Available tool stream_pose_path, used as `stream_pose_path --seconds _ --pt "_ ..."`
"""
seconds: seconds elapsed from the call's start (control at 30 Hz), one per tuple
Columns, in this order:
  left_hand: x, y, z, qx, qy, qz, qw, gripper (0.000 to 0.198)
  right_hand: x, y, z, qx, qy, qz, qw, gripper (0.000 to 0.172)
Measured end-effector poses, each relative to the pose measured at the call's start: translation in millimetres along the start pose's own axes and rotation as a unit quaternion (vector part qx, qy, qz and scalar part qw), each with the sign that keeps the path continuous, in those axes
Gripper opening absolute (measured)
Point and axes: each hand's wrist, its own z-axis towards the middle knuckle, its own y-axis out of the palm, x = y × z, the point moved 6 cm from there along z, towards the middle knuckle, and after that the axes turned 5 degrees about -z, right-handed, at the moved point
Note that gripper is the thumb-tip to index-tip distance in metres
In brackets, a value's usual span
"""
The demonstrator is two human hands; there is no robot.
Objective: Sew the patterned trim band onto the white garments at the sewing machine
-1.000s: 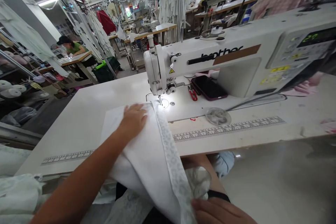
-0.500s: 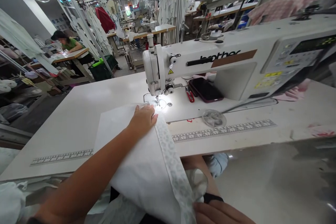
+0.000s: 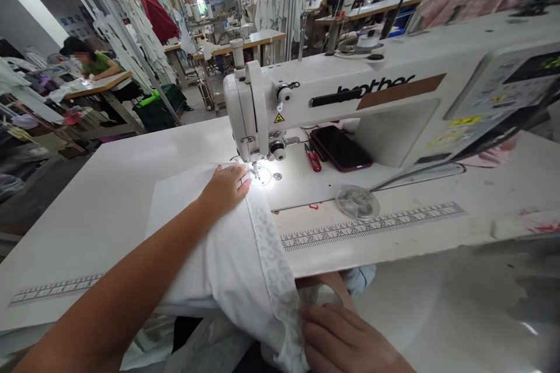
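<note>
White fabric with a pale patterned band along its right edge runs from the sewing machine down over the table's front edge. My left hand lies on the fabric just left of the needle, palm down with its fingers a little apart. Below the table edge, my right hand has its fingers curled round the lower part of the patterned band; its fingertips are partly hidden by the cloth. The machine's lamp lights the fabric's far end beside the presser foot.
Red snips and a dark phone lie under the machine arm. A clear round dish stands near the ruler strip. A person in green sits at another table, back left.
My right hand has come further into view and up along the band. The fabric near it has bunched into folds. The whole view has shifted slightly, with my left hand still by the needle.
</note>
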Motion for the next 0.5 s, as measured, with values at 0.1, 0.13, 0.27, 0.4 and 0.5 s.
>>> stream_pose_path --seconds 0.1,0.13,0.27,0.4,0.5 --pt "-2.1 -3.3 12.0 -0.009 0.006 0.005 1.000 0.021 -1.1 2.8 5.0 0.047 -0.019 -0.025 0.998 0.033" --pt "0.2 -4.7 11.6 -0.009 0.003 0.008 1.000 0.021 -2.0 3.8 6.2 0.049 -0.016 -0.031 0.998 0.033" --pt "30.4 -5.1 -24.3 -0.013 -0.005 -0.007 1.000 0.029 -5.8 2.3 7.9 0.049 0.019 -0.042 0.998 0.036" --pt "72.7 3.6 -89.0 -0.053 0.031 -0.121 0.991 0.048 -11.1 4.8 6.4 0.012 0.003 -0.050 0.999 0.027" --pt "88.1 6.5 -118.6 -0.075 0.089 -0.145 0.983 0.051 -12.2 6.1 4.8 0.021 -0.007 -0.055 0.998 0.028"
